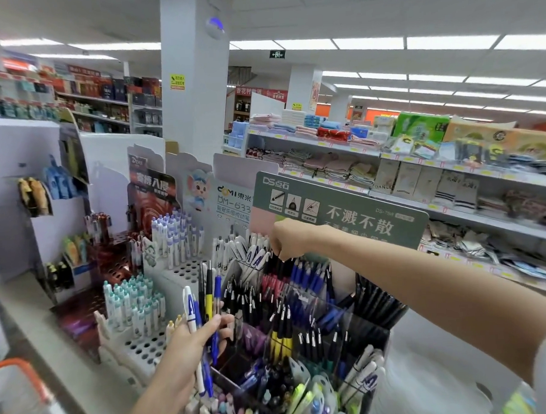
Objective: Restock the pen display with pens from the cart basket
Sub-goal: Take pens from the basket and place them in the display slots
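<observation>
Fingers (220,321) of our left hand (190,345) curl round a bundle of pens (207,300), held upright just before the pen display (377,333). Our right hand (287,239) curls over the back-row pens (287,268); a pinch we cannot tell. We judge pens light, stiff, slick: grip mid-barrel.

Shop: stocked shelves (451,167), price tags, pen display (300,299).

Left hand (190,345) grips pens (209,291); right hand (287,239) curls over the pen display (368,334).
</observation>
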A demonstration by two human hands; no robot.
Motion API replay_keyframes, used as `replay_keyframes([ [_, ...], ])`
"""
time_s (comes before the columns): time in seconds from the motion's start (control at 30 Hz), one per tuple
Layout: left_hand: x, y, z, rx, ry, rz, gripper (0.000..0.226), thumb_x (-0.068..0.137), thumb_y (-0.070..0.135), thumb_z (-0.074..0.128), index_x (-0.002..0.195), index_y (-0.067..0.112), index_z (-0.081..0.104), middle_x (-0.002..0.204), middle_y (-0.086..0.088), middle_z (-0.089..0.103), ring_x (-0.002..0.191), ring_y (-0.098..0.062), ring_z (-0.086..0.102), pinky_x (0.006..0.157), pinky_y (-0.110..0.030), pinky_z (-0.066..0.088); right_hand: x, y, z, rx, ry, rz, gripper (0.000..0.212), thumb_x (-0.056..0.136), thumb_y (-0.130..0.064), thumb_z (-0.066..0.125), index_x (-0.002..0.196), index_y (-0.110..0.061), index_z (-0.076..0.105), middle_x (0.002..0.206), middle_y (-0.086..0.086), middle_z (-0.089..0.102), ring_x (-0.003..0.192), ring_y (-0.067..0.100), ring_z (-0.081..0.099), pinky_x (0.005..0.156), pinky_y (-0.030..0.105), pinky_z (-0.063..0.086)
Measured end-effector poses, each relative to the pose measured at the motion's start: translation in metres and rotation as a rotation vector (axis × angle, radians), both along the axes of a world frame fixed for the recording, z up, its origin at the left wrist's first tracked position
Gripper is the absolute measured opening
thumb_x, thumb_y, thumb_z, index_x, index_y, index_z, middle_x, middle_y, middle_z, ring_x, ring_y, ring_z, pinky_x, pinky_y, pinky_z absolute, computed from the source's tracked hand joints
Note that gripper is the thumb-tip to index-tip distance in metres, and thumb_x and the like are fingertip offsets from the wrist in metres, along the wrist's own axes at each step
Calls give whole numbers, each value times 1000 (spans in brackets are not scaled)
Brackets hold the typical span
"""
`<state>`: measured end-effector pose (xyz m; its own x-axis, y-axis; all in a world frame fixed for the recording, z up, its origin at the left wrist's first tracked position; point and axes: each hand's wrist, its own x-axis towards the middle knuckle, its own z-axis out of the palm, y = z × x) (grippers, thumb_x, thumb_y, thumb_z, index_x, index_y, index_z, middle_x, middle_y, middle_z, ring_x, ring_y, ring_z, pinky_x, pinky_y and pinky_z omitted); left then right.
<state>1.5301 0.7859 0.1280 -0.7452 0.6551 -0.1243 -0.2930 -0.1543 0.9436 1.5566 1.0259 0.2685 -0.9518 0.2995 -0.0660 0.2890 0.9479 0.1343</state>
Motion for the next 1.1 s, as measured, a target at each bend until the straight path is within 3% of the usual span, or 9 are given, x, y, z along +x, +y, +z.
replay_keyframes([
  [0.23,0,1,-3,-4,-25,2,19,96,5,56,106,-4,68,82,-13,76,61,-12,70,55,-23,58,0,6,-10,41,84,48,21,83,6,60,66,-6,54,71,5,56,66,20,53,67,34,56],
  [0.4,-4,0,-6,-27,-10,13,19,95,8,57,105,-3,70,87,-12,77,67,-14,70,57,-24,57,1,17,19,-33,257,3,22,89,2,55,90,-4,76,91,5,75,61,10,64,69,25,57],
  [0.57,-2,2,-5,-24,-20,12,15,96,5,57,106,0,66,93,-12,77,63,-12,71,57,-25,59,13,24,32,-43,32,-59,21,86,7,55,87,-4,73,80,10,75,41,3,61,62,22,56],
  [0.7,1,5,-5,-39,1,2,17,96,6,57,110,2,66,94,-11,77,75,-18,71,62,-27,60,12,23,10,58,-21,-72,33,68,14,53,50,-12,46,44,2,43,37,16,38,50,25,42],
  [0.8,3,5,-4,-40,0,5,17,97,7,57,111,4,66,95,-10,77,81,-20,70,66,-29,60,9,27,1,36,21,-108,33,68,13,46,45,-10,42,38,1,46,36,17,46,52,32,53],
  [0.87,2,3,-4,-39,-2,5,17,96,7,57,110,4,66,94,-10,77,78,-18,71,65,-28,59,8,27,1,-24,52,-134,29,75,13,46,52,-2,54,46,6,58,38,14,53,60,38,61],
  [0.93,2,1,-5,-48,-3,5,18,96,7,57,108,0,68,94,-10,77,73,-14,72,64,-28,59,6,26,2,-115,92,-133,26,83,12,44,78,9,70,75,15,74,38,8,58,61,32,61],
  [1.0,2,1,-6,-56,-4,7,18,96,7,57,107,-2,68,92,-10,77,71,-13,71,65,-28,59,6,24,0,-198,133,-135,35,87,11,42,107,8,70,108,17,73,39,7,60,57,30,58],
  [1.1,4,0,-7,-68,5,11,18,96,8,58,107,-2,69,91,-9,77,76,-16,71,67,-30,58,9,22,-6,-242,176,-124,46,88,12,38,124,2,65,129,14,63,43,12,62,53,29,58],
])
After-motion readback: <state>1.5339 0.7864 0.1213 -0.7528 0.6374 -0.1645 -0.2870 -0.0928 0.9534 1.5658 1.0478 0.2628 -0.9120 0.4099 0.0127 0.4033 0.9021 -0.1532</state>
